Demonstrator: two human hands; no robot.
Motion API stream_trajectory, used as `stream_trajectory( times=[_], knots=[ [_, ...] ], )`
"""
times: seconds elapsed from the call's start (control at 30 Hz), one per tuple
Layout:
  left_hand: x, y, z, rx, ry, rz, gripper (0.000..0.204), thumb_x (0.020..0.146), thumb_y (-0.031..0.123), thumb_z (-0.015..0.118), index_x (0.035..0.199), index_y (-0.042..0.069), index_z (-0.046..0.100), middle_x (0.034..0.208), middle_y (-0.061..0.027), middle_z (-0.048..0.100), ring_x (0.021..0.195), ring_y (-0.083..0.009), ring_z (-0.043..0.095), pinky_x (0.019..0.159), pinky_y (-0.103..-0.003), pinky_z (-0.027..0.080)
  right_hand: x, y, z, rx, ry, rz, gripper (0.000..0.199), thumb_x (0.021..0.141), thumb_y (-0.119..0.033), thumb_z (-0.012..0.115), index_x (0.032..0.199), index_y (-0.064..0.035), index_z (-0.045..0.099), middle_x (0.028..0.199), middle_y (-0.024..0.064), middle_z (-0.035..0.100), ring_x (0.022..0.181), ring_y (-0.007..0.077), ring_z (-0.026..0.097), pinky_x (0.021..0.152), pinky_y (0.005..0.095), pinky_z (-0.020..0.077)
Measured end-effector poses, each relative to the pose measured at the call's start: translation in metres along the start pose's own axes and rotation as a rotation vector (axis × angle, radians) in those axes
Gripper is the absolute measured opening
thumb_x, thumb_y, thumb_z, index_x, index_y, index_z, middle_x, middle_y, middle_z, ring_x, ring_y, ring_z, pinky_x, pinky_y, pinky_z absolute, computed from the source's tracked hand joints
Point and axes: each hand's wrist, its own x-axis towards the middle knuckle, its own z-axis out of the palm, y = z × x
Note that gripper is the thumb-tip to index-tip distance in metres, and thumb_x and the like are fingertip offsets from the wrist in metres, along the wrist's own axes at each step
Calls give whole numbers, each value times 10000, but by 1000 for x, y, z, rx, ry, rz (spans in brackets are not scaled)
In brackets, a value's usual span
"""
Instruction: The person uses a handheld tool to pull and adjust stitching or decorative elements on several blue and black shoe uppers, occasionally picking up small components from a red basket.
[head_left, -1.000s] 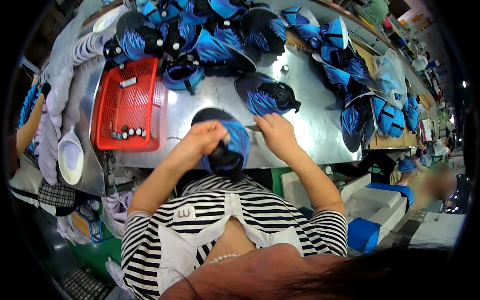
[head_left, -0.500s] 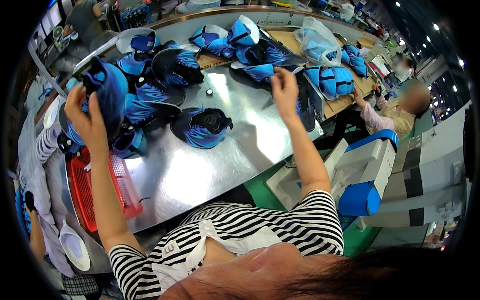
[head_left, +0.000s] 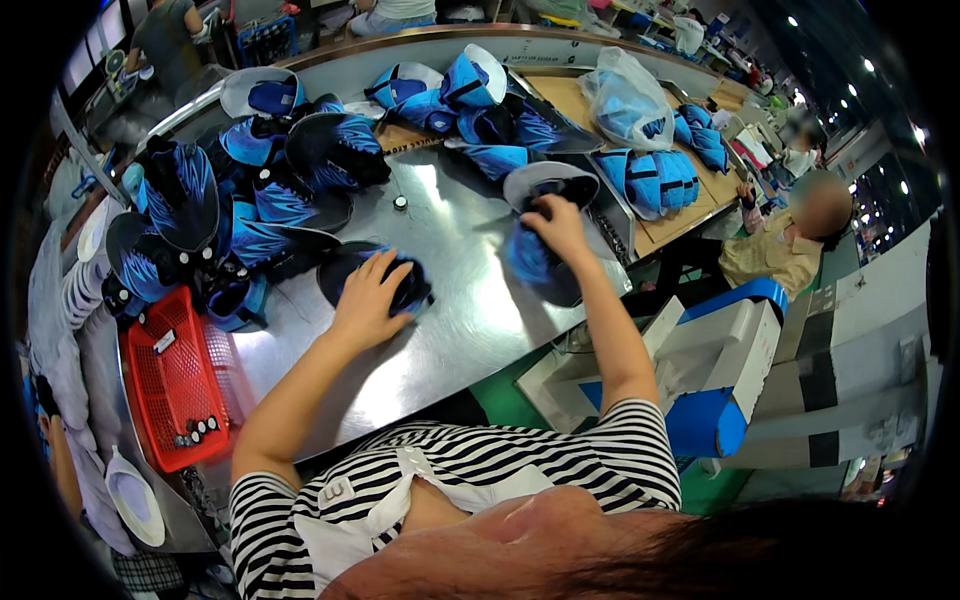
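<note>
My left hand rests over a black and blue cap on the metal table, its fingers spread across the crown. My right hand has its fingers closed on another cap, blurred blue at the crown, at the table's right side. A pale brim shows just beyond those fingers; whether it belongs to the same cap I cannot tell. Between my hands and the far edge lies a small round black and white piece.
Several black and blue caps are heaped on the left. A red plastic basket holds small round pieces. More caps lie along the far edge. Stacked blue caps and a clear bag sit on brown board, near a seated person.
My left hand has come from the cap heap down to the single cap, leaving a cap on the heap. My right hand has moved nearer and closed on a cap, which is shifting.
</note>
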Motion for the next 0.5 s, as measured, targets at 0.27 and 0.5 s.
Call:
stream_trajectory(
  times=[0.27,0.5],
  knots=[
    [-114,9,-97,-106,-389,-78,832,641,295,833,1362,138,447,1486,-173,327,1388,-406,273,1121,-524,237,-39,-170,57,222,-659,-1001,273,800,-104,661,1071,-72,650,1142,77,623,1104,274,556,902,386,447],
    [-88,26,-92,31,-71,54,763,698,285,811,1358,116,468,1438,-190,369,1338,-401,338,1072,-471,327,-40,-147,30,65,-133,-661,365,806,-23,600,1168,-65,592,1184,152,596,1083,345,564,873,405,485]
  ],
)
